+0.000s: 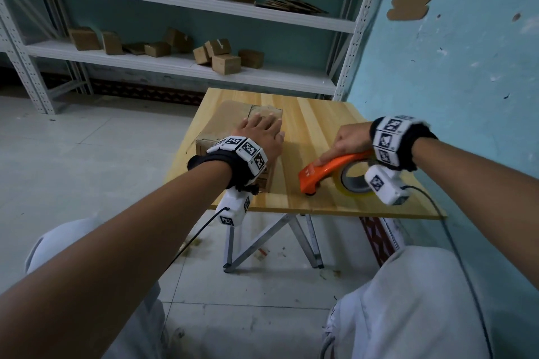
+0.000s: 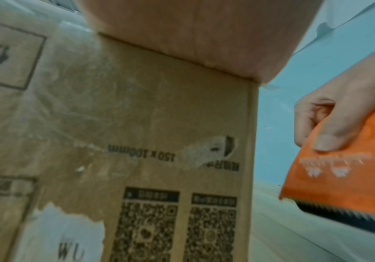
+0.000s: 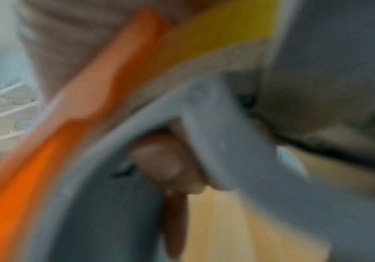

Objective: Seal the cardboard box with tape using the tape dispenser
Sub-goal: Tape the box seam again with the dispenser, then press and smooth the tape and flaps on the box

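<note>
A person seated at a small wooden table (image 1: 320, 125) prepares to tape a cardboard box (image 1: 230, 116), which sits near the table's left edge. The left hand (image 1: 262, 137) lies flat on the box's top, fingers straight and spread, pressing the flaps down; the left wrist view shows the palm bearing on the box's upper edge above a printed side panel with two square codes. The right hand (image 1: 347, 143) grasps an orange tape dispenser (image 1: 329, 172) toward the table's near right corner, fingers curled over its top plate, with one fingertip hooked inside the grey roll core in the right wrist view. The dispenser's front end touches or nearly touches the tabletop, just beside the box's right side but not on it. A roll of yellowish tape (image 1: 354, 183) rides in the dispenser.

The step in hand appears to be bringing the tool to the box: no fresh strip is visible across the top seam, so sealing seems not yet begun. The next move likely calls for lifting the dispenser onto one end of the seam, pressing the tape's free end down, and drawing the tool along the seam while the left hand shifts clear of the path yet keeps the flaps closed.

Shelving (image 1: 186, 67) with more small cartons stands behind.
</note>
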`<move>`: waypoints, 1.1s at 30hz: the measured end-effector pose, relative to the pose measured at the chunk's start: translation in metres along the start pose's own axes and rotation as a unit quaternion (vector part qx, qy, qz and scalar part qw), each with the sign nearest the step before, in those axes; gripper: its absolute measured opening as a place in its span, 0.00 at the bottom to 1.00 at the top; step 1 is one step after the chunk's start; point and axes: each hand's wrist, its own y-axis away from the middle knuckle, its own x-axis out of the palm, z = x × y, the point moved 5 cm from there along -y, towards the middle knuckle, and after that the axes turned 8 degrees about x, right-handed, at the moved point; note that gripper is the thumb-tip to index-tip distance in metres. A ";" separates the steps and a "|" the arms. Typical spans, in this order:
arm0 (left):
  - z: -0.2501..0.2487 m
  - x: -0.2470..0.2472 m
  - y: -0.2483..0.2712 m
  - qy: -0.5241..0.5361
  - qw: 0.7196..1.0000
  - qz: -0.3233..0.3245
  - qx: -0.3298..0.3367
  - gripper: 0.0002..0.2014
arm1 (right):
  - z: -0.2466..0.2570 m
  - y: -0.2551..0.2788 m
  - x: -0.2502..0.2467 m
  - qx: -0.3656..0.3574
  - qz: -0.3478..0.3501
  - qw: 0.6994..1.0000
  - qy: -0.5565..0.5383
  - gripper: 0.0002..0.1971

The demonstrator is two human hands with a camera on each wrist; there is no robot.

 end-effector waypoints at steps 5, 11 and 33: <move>-0.001 -0.004 0.001 0.014 1.000 -0.003 -0.018 0.33 | -0.030 -0.001 -0.022 0.008 -0.048 0.998 -0.032 0.30; 0.001 -0.004 0.001 0.042 0.999 -0.009 -0.026 0.28 | -0.039 -0.008 -0.020 0.037 -0.093 0.992 -0.082 0.34; 0.002 -0.002 -0.033 0.095 0.991 -0.040 -0.083 0.25 | 0.002 -0.068 0.037 0.022 -0.235 0.972 0.002 0.33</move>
